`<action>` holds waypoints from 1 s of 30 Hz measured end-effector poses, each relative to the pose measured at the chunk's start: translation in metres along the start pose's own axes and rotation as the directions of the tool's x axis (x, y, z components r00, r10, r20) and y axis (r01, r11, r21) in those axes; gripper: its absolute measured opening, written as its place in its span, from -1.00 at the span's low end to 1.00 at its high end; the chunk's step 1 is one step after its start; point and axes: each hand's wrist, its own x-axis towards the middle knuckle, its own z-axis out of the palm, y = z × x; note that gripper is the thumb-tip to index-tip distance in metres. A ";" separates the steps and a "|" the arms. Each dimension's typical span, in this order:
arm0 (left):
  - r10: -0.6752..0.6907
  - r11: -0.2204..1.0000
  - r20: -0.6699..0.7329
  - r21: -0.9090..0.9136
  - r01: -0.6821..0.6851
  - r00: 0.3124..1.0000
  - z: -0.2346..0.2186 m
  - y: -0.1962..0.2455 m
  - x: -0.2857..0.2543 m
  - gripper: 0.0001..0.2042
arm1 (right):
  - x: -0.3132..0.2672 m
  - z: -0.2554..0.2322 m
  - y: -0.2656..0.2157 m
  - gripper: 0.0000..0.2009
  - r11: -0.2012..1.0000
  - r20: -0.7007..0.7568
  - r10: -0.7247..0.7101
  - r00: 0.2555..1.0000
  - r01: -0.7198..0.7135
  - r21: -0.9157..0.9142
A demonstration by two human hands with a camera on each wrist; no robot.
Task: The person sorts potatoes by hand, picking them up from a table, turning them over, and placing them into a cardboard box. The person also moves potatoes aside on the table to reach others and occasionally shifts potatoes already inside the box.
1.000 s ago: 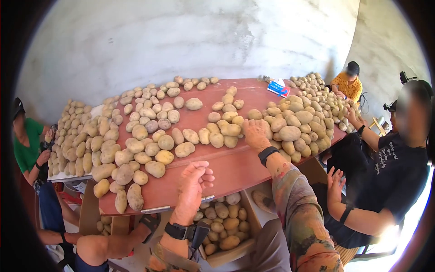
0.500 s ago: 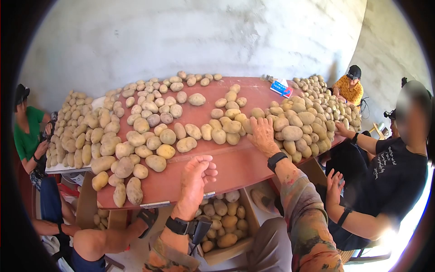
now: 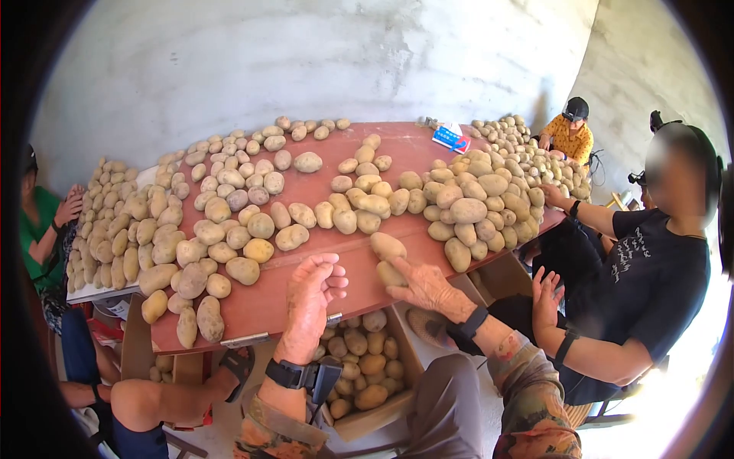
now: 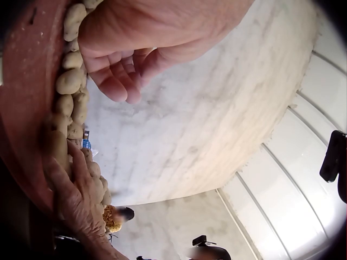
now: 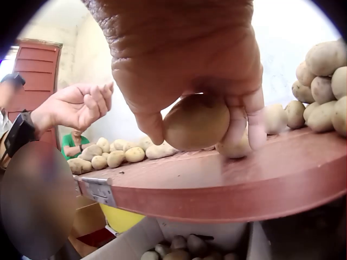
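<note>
Near the table's front edge, my right hand has its fingers round a potato; another potato lies against it on the far side. The right wrist view shows the thumb on one side of the held potato and fingers on the other, with the second potato partly hidden behind them. My left hand hangs over the table's front edge, fingers loosely curled, holding nothing; the left wrist view shows the same hand empty.
Potatoes cover the left of the red table, and a heap stands at the right. A box of potatoes is below the edge. A blue-and-white packet lies at the back. People sit on both sides.
My right hand has moved from beside the right-hand heap toward the front edge, and two potatoes are now there with it. My left hand stays raised with its fingers loosely curled.
</note>
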 end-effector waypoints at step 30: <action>0.017 0.999 0.007 0.035 -0.017 1.000 0.001 0.001 0.004 -0.85 | -0.055 0.018 -0.047 -0.50 0.995 0.764 -0.006 0.646 0.082 -0.062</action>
